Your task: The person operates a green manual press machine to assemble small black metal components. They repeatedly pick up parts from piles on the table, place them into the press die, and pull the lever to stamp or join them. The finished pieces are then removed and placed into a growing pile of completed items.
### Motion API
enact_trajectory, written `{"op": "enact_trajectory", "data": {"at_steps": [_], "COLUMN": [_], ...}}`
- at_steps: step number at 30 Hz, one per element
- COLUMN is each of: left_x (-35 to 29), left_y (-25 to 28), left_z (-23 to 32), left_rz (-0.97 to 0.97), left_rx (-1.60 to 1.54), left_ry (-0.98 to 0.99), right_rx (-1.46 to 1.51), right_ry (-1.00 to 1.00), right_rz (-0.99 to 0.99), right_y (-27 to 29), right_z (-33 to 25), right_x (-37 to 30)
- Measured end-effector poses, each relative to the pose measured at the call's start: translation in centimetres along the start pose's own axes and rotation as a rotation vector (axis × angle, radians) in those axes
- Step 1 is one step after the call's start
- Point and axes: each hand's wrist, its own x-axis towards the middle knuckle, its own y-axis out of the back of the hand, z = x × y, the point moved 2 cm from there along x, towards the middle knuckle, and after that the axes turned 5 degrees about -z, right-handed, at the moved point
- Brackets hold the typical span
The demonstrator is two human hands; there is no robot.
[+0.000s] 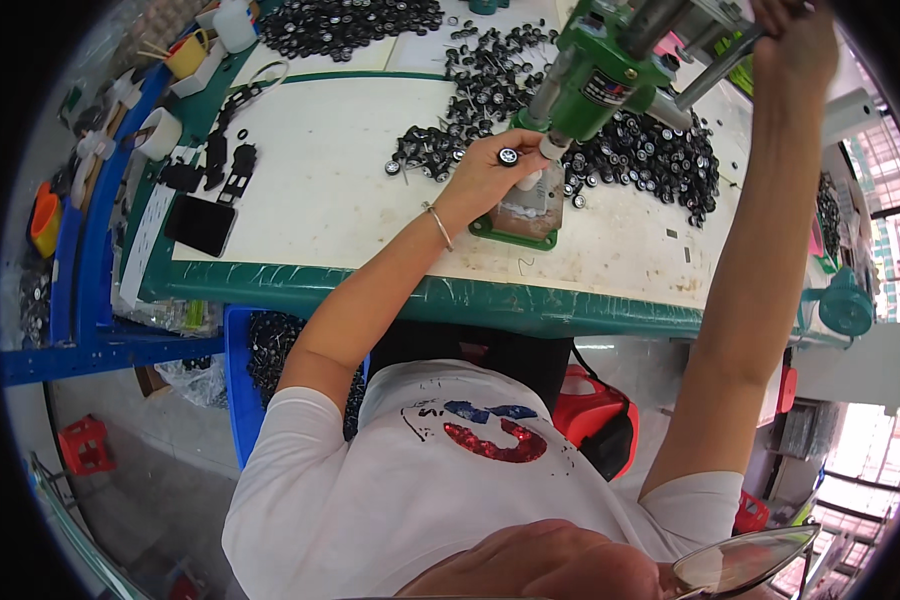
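My left hand point(482, 178) is closed at the base of a green hand press point(595, 85), its fingertips just under the press ram. A small black toy wheel point(508, 157) with a silver hub shows between its fingers. Whatever the fingertips pinch beneath the ram is mostly hidden. Raised at the upper right, my right hand point(798, 48) is wrapped round the end of the press's metal lever point(718, 68). Heaps of similar black wheels point(650, 165) lie behind and to the right of the press, some with thin metal axles.
The white worktop point(320, 170) has a green front edge. On its left are a black phone point(201, 225), black plastic parts point(238, 172) and a roll of tape point(158, 134). Another wheel heap point(345, 25) lies at the back. Below the edge stands a blue crate point(238, 375) of dark parts.
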Motion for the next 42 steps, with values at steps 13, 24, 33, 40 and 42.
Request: {"op": "enact_trajectory", "data": {"at_steps": [13, 24, 33, 40, 42], "left_x": [-6.6, -8.1, -7.8, -7.7, -6.7], "left_y": [10.7, 13.0, 12.6, 11.9, 9.2], "left_z": [0.1, -2.0, -0.8, -0.2, 1.5], "left_rz": [0.511, 0.441, 0.418, 0.459, 0.391], "left_rx": [0.187, 0.721, 0.830, 0.676, 0.432], "left_ry": [0.228, 0.192, 0.282, 0.121, 0.215], "right_rx": [-0.129, -0.857, -1.115, -0.891, -0.825], "right_ry": [-0.279, -0.666, -0.486, -0.364, -0.486], "right_rz": [0.151, -0.332, -0.377, -0.190, -0.117], "right_y": [3.6, 9.9, 6.7, 8.1, 8.3], "right_z": [7.2, 14.8, 14.1, 14.2, 13.8], "right_x": [-2.1, -26.9, -27.6, -28.6, -28.7]}}
